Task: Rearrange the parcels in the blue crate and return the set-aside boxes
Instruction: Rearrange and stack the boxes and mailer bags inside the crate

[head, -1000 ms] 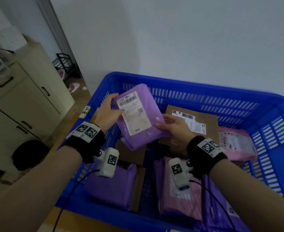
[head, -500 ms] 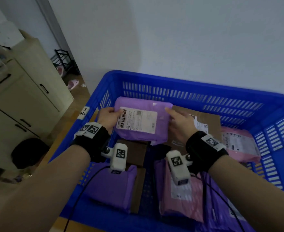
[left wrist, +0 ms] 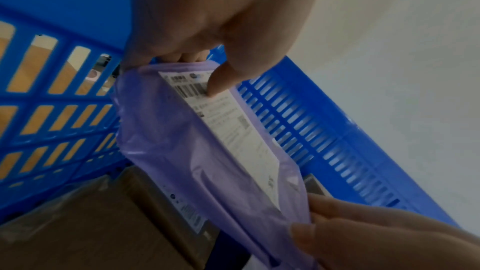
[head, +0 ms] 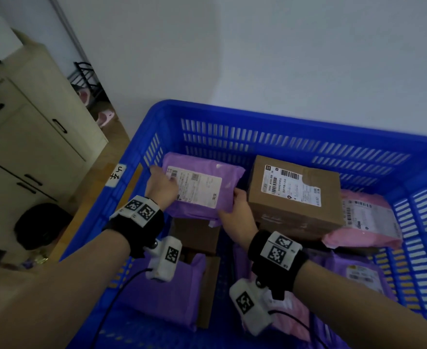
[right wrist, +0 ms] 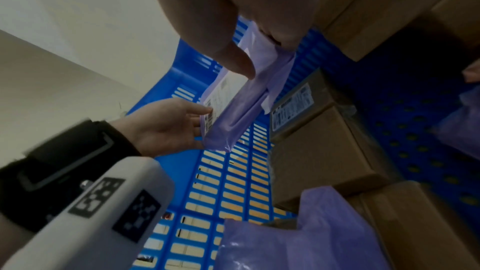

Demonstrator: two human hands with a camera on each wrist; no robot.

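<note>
A purple mailer parcel (head: 202,187) with a white label lies flat in the far left corner of the blue crate (head: 257,114). My left hand (head: 161,186) grips its left end, thumb on the label's barcode (left wrist: 218,81). My right hand (head: 235,210) pinches its near right corner (right wrist: 259,56). In the left wrist view the parcel (left wrist: 207,151) hangs just above a brown box (left wrist: 103,223). A brown carton (head: 295,197) with a label stands to its right.
A pink mailer (head: 368,222) leans at the far right. More purple mailers (head: 167,295) and brown boxes (head: 197,235) lie in the crate's near half. A beige cabinet (head: 31,137) stands to the left on the floor, beyond the crate's wall.
Both hands turned the purple parcel from upright to flat and carried it down and away into the crate's far left corner. The brown carton's label is now uncovered.
</note>
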